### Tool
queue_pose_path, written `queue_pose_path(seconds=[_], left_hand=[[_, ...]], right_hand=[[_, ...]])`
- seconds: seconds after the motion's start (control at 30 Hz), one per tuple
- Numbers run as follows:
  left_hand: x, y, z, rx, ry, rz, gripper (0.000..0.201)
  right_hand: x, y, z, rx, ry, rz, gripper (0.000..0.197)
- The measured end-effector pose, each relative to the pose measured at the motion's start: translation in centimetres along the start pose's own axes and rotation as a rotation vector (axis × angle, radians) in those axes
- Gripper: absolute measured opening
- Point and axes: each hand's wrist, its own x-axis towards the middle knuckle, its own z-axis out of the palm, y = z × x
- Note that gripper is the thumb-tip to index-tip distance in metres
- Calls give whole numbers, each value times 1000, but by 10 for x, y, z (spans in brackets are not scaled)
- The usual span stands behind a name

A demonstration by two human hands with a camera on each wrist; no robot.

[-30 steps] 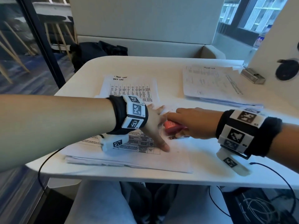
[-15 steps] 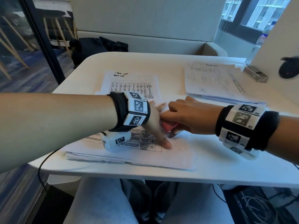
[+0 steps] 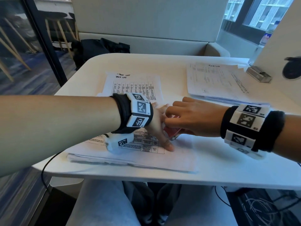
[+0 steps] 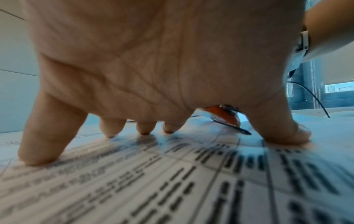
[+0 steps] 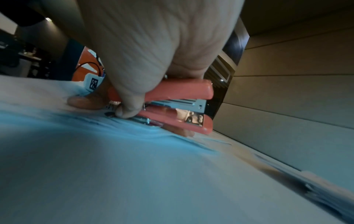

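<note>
A stack of printed sheets with a task table lies on the white table. My left hand presses down on the stack with fingers spread straight, thumb and fingertips touching the paper. My right hand grips a small red stapler at the stack's right side, just beside the left thumb. In the right wrist view the stapler sits over the sheets' edge with my thumb curled round it. Its orange body shows behind the left palm.
A second pile of printed papers lies at the table's far right, with a small clear box beyond it. A black bag rests on the bench behind the table. Cables hang off the table's front edge.
My right hand has shifted left and slightly up over the stapler, closer against the left hand. The left hand stays pressed on the sheets.
</note>
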Motion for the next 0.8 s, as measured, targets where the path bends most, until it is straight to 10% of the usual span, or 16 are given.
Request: queue_pose_path(seconds=[0.23,0.37,0.8], left_hand=[[2,1,1,42,-14,78,70],[7,-2,5,-34,31,-47,118],[3,-2,4,-71,14,-93,121]], right_hand=[[3,-2,-5,-74,64,-162,14],[9,-10,-6,324,-187,161,31],[25,-5,-9,644,-470,601,39]])
